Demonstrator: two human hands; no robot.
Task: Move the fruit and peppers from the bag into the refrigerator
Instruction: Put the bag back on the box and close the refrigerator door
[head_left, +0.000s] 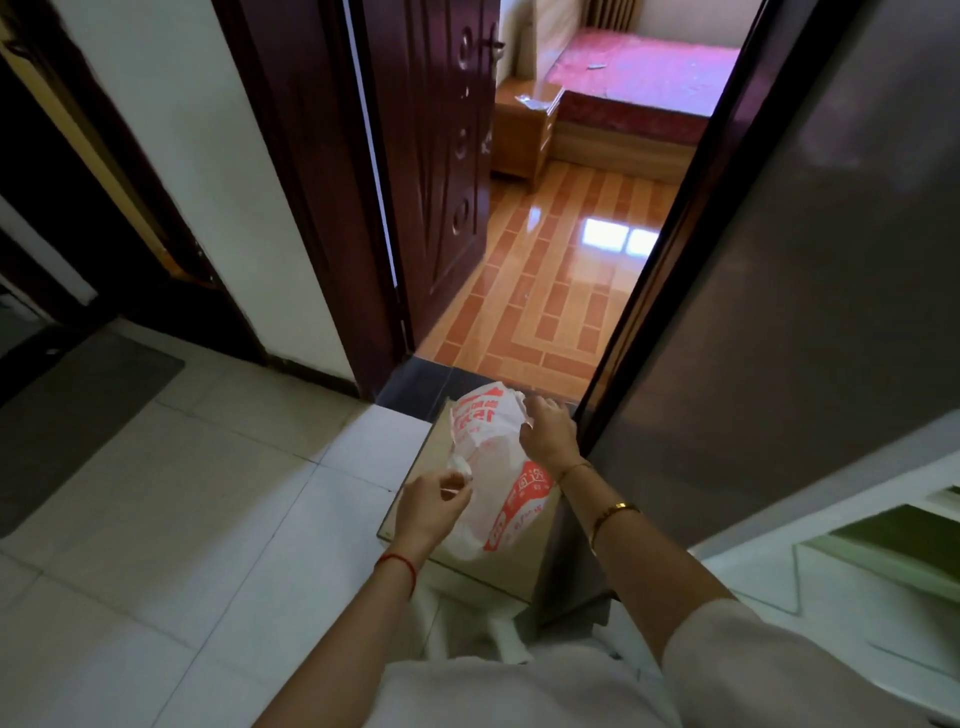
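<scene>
A white plastic bag (488, 467) with red print stands on a low beige stool or box (511, 566) near the doorway. My left hand (431, 506) pinches the bag's near handle at its left side. My right hand (548, 434) holds the bag's far upper edge, fingers curled into the plastic. What the bag holds is hidden. The grey refrigerator door (810, 291) stands open on the right, and its white inner shelves (878, 551) show at the lower right.
An open dark wooden door (441, 156) leads into a room with an orange tiled floor (550, 291), a bed and a wooden nightstand. White floor tiles (208, 519) spread to the left, with a grey mat (78, 410) beside another dark doorway.
</scene>
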